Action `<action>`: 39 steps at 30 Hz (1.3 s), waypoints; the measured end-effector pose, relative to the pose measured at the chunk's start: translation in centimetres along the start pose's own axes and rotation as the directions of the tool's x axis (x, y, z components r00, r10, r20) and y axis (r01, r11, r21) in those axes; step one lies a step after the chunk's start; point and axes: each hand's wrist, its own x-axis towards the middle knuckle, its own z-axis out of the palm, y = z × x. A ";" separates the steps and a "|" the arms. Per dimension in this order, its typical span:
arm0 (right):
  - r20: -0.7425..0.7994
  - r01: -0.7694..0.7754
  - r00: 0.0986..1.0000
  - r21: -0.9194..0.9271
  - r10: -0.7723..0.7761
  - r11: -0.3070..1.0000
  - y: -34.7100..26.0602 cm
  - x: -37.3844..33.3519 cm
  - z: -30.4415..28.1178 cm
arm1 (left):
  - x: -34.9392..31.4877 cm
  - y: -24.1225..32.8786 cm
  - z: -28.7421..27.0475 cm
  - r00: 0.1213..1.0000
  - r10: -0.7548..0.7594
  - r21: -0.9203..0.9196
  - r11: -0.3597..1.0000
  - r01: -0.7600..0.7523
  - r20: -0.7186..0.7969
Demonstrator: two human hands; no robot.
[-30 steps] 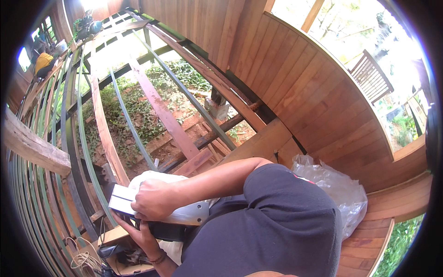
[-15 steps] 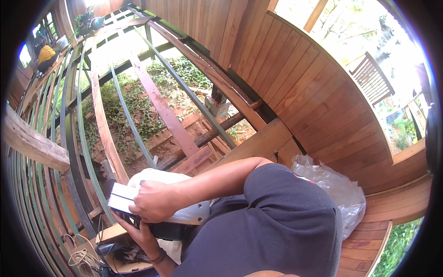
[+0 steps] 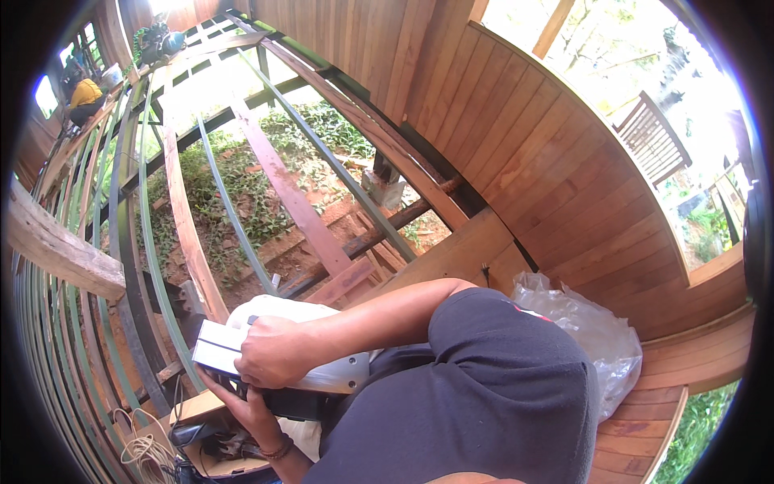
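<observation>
My right hand (image 3: 278,352) is curled over a white box-shaped piece (image 3: 216,345) with a dark line across it. The fingers look closed at its edge; exactly what they pinch is hidden. From below, my left hand (image 3: 254,411), with a bracelet at the wrist, wraps the underside of the same piece. A grey-white rounded body with dark screw holes (image 3: 343,375) extends beneath my right forearm, above a black part (image 3: 294,405). Whether these join the white piece cannot be made out. Pale material (image 3: 278,309) bulges behind my right hand.
An open cardboard box (image 3: 201,407) holding dark items stands beside my left hand, near a coiled cable (image 3: 145,452). Floor joists (image 3: 181,218) span open gaps above soil and plants. A clear plastic bag (image 3: 576,323) lies behind me. A person in yellow (image 3: 84,94) crouches far left.
The view has shifted slightly. My right hand's fingers have moved a little on the white piece; both hands stay on it.
</observation>
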 end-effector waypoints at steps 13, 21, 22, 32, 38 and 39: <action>0.061 -0.131 0.990 0.043 0.128 0.991 -1.0 0.1 -0.7 | -0.3 -1.4 -0.6 0.997 0.052 -0.076 0.996 -0.048 0.052; 0.092 0.082 0.993 -0.038 -0.078 0.996 -0.8 0.3 -1.8 | 0.2 -2.1 -1.4 0.989 0.134 0.022 0.990 -0.136 0.059; 0.102 0.072 0.992 -0.036 -0.068 0.997 -1.0 0.3 -2.2 | 0.3 -2.3 -1.4 0.988 0.145 -0.009 0.989 -0.144 0.062; 0.277 0.061 0.960 -0.095 -0.032 0.994 -1.5 2.6 -3.0 | 0.3 -1.7 -2.3 0.991 0.116 0.027 0.993 -0.118 0.066; 0.163 0.052 0.986 -0.098 -0.036 0.994 -2.4 2.8 -2.6 | 0.5 -3.2 -2.5 0.991 0.124 -0.071 0.990 -0.121 0.043; 0.190 0.063 0.981 -0.083 -0.046 0.995 -2.1 2.8 -2.5 | 0.5 -3.0 -2.5 0.991 0.125 -0.070 0.990 -0.121 0.045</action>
